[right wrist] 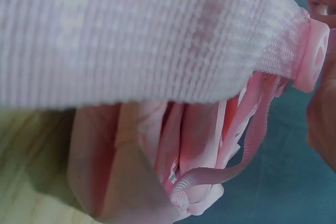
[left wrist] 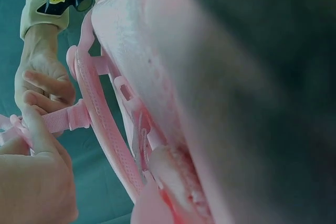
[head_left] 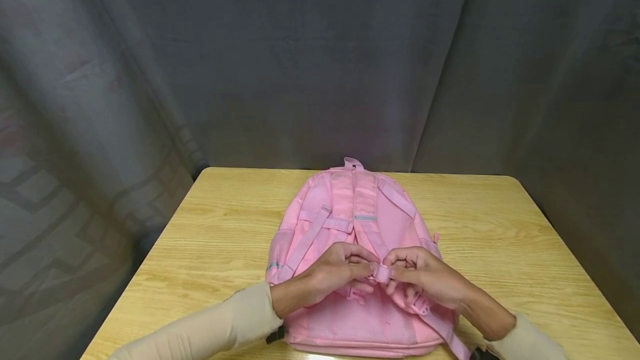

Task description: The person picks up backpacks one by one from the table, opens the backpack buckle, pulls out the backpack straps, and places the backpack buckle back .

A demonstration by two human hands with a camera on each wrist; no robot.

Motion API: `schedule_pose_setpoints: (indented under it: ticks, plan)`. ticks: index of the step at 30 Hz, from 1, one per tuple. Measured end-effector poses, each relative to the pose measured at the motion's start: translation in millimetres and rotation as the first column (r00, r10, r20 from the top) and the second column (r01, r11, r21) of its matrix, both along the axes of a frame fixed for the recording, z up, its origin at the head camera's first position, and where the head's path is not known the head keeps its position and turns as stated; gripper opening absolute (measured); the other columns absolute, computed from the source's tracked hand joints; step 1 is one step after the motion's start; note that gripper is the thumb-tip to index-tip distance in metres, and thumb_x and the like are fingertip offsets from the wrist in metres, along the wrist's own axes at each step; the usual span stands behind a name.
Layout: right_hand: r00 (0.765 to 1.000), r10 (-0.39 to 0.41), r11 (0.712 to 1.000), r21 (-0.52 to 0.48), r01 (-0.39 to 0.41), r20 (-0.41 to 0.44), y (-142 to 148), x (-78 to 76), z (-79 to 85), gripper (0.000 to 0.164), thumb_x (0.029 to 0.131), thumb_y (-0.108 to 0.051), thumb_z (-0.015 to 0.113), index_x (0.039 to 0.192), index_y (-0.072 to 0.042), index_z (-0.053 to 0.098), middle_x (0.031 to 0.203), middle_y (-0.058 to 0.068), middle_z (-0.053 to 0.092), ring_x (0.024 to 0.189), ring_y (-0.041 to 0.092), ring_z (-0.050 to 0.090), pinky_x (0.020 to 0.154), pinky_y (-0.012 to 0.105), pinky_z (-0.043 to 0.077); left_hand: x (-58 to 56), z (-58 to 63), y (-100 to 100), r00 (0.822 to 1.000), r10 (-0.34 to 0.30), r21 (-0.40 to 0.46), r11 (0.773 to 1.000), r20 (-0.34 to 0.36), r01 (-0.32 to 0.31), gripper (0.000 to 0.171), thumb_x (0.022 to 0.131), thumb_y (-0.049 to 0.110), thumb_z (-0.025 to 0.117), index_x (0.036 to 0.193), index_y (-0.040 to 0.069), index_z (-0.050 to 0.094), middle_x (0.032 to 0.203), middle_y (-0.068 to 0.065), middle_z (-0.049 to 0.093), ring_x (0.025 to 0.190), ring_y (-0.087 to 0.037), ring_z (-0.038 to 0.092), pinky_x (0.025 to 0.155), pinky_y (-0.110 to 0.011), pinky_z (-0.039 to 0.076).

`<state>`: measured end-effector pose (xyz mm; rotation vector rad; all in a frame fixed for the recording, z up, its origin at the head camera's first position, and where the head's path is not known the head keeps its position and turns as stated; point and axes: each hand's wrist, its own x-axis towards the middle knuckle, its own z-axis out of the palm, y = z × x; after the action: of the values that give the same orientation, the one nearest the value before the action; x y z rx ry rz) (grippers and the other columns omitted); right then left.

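A pink backpack [head_left: 357,326] lies on the table, its shoulder straps [head_left: 367,188] facing up. Over its lower middle, my left hand [head_left: 334,272] pinches a short pink webbing strap [head_left: 382,274] between thumb and fingers. From the other side my right hand [head_left: 427,276] grips the same strap, fingertips close to the left ones. In the left wrist view the webbing [left wrist: 58,121] runs from a padded shoulder strap to the fingertips, with a small pink plastic fitting [left wrist: 20,128] there. At the right wrist view's edge, a pink plastic buckle [right wrist: 313,56] shows near the fingers.
The wooden table [head_left: 215,226] extends on both sides of the backpack. A grey curtain [head_left: 310,71] hangs behind it. A loose adjusting strap [head_left: 445,332] trails off the backpack's lower right, beside the right forearm. Another strap [head_left: 307,243] crosses its left side.
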<state>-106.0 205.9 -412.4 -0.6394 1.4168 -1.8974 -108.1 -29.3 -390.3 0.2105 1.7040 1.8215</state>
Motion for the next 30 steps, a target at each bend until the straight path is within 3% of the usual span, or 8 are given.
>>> schedule_pose_setpoints:
  ticks: [8,15,22,30]
  plan:
    - [0.997,-0.031,0.999,0.027,0.033,-0.069,-1.6,1.7,-0.7,0.015,0.102,0.0,0.047,0.104,0.001,0.062,0.086,0.002,0.073,0.065,0.004,0.066,0.05,0.014,0.052,0.4,0.5,2.0,1.0,-0.01,-0.002,1.0,-0.022,0.01,0.017,0.092,0.002,0.066,0.107,-0.004,0.067,0.091,-0.012,0.073,0.076,-0.023,0.072,0.072,-0.037,0.063]
    - [0.997,-0.018,1.0,0.021,0.02,-0.079,-1.8,3.7,0.3,0.014,0.103,0.001,0.046,0.103,0.011,0.056,0.084,0.006,0.072,0.061,0.006,0.064,0.048,0.014,0.05,-0.6,-1.4,2.5,0.999,-0.019,-0.031,0.999,-0.042,0.018,0.018,0.092,0.0,0.065,0.109,-0.005,0.067,0.092,-0.012,0.073,0.074,-0.022,0.072,0.072,-0.038,0.063]
    - [0.999,-0.021,0.999,0.039,0.022,-0.043,-1.3,1.3,2.5,0.017,0.104,-0.002,0.046,0.107,0.003,0.061,0.084,0.004,0.072,0.063,0.006,0.064,0.049,0.014,0.049,-1.3,-0.1,2.9,1.0,-0.003,-0.001,1.0,-0.022,0.003,0.016,0.093,0.002,0.065,0.108,-0.005,0.067,0.092,-0.014,0.073,0.079,-0.025,0.073,0.073,-0.034,0.063]
    - [1.0,0.027,0.999,-0.027,-0.027,0.011,-1.2,-0.9,1.0,0.019,0.103,0.001,0.043,0.11,0.001,0.061,0.085,0.003,0.071,0.064,0.006,0.065,0.049,0.014,0.05,0.1,1.3,1.5,1.0,0.0,0.011,1.0,-0.017,0.0,0.018,0.093,0.002,0.064,0.109,-0.005,0.066,0.092,-0.014,0.073,0.084,-0.031,0.073,0.074,-0.034,0.063]
